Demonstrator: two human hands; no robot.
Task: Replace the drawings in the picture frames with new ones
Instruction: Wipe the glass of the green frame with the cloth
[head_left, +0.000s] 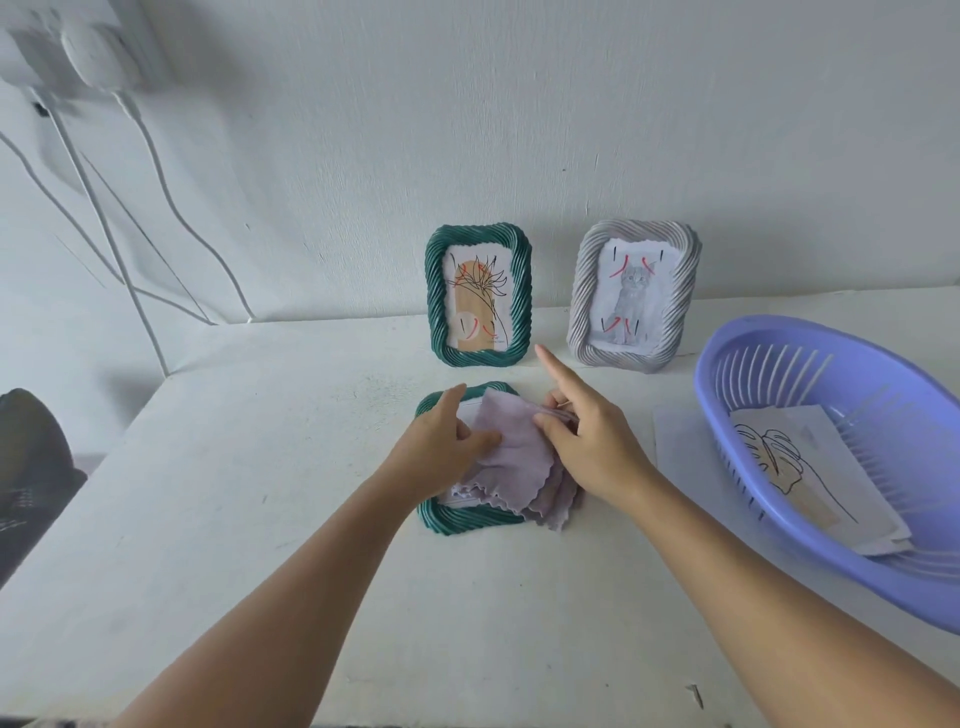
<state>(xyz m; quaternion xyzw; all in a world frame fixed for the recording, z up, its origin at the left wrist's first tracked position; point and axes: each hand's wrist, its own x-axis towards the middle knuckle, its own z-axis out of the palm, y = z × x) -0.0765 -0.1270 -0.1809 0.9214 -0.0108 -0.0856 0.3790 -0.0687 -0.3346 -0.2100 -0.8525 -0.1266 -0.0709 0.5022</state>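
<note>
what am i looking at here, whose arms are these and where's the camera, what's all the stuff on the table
There is no machine here. One camera sits on a person's head and looks forward and down, so the two bare arms reaching in from the bottom are that person's own.

On the white table a green frame lies flat, mostly covered by a pale lilac cloth. The left hand grips the cloth at its left side. The right hand pinches its upper edge, with the index finger pointing away.

Against the wall stand two more frames: a green one with a plant drawing and a grey one with a cat drawing. To the right, a purple basket holds loose paper drawings, the top one a leaf outline.
</note>
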